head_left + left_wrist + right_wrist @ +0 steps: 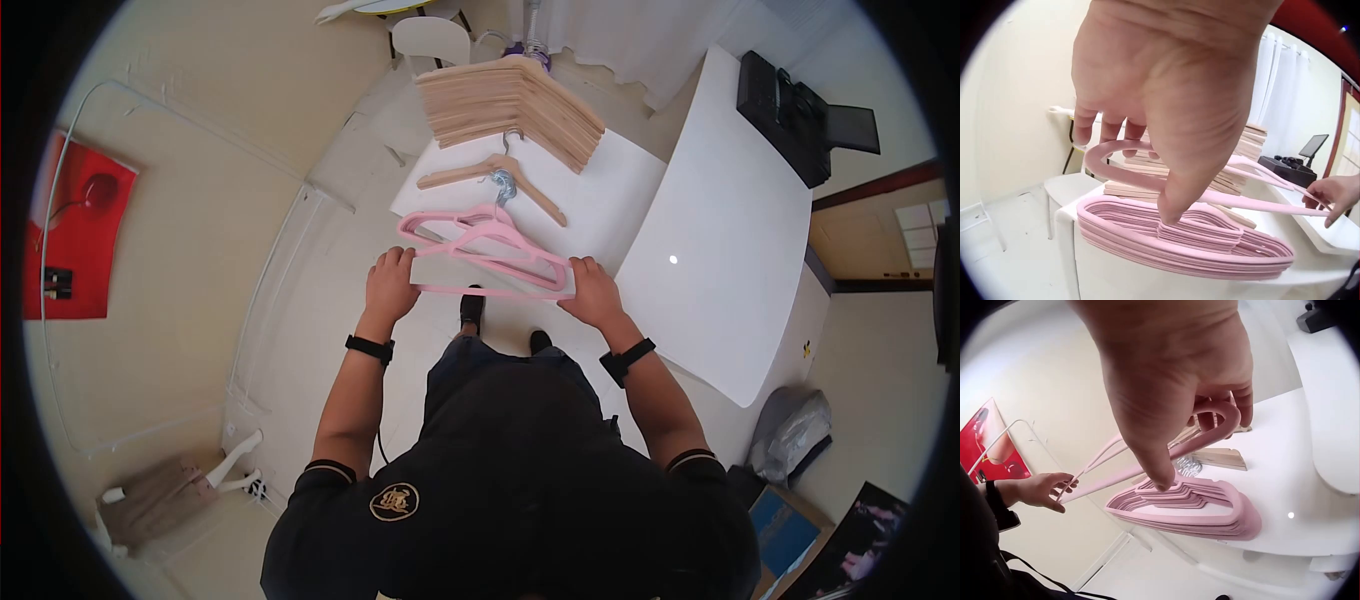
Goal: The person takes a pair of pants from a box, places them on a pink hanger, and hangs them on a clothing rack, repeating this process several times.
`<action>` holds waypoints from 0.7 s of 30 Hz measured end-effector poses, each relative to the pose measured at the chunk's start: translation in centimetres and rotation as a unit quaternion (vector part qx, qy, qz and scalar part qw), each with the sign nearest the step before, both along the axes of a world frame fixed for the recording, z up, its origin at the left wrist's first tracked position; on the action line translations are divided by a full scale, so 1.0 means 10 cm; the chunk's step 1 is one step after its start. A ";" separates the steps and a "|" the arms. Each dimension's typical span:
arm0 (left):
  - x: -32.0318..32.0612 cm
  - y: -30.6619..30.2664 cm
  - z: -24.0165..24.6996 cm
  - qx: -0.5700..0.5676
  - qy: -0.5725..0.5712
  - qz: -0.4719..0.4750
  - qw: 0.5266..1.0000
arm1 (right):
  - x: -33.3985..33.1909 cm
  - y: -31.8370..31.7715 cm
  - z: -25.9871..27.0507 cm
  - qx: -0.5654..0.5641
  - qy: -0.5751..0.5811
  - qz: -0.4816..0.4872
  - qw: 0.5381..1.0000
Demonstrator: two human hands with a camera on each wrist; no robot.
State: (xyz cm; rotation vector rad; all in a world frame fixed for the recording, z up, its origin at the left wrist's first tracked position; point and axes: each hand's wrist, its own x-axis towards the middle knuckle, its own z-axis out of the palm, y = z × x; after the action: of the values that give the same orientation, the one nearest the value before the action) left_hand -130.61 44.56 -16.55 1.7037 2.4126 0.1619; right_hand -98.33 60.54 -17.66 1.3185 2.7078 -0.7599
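Both hands hold a pink hanger (490,293) by its two ends, above a stack of pink hangers (1185,259) on a white table (635,165). My left hand (392,285) grips the left end, its thumb on the near side and its fingers curled over the far side in the left wrist view. At the other end, my right hand (592,292) has its thumb on the bar (1129,478) and fingers round the curved corner. The stack's metal hooks (503,183) bunch together just beyond it. A wooden hanger (535,195) lies flat behind those hooks.
A large pile of wooden hangers (500,95) is at the table's far side. On the right stands a longer white table (720,230) with a black device (785,115). A white chair (430,40) is beyond, and a metal rack (270,280) stands left.
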 end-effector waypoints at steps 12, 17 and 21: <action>-0.87 0.93 -0.61 -0.116 -0.004 -0.161 0.980 | -0.66 -0.09 -0.49 -0.001 -0.118 -0.159 0.980; -0.90 1.06 -0.70 -0.176 0.003 -0.167 0.970 | -0.70 -0.11 -0.62 -0.015 -0.133 -0.190 0.973; -0.91 1.07 -0.83 -0.185 0.019 -0.179 0.966 | -0.71 -0.12 -0.73 -0.011 -0.119 -0.202 0.972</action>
State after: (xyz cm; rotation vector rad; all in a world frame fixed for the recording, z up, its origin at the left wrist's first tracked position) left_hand -139.67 55.25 -24.82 1.9236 1.9511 -0.3515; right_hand -105.39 59.30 -24.92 1.8517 2.2676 -0.6011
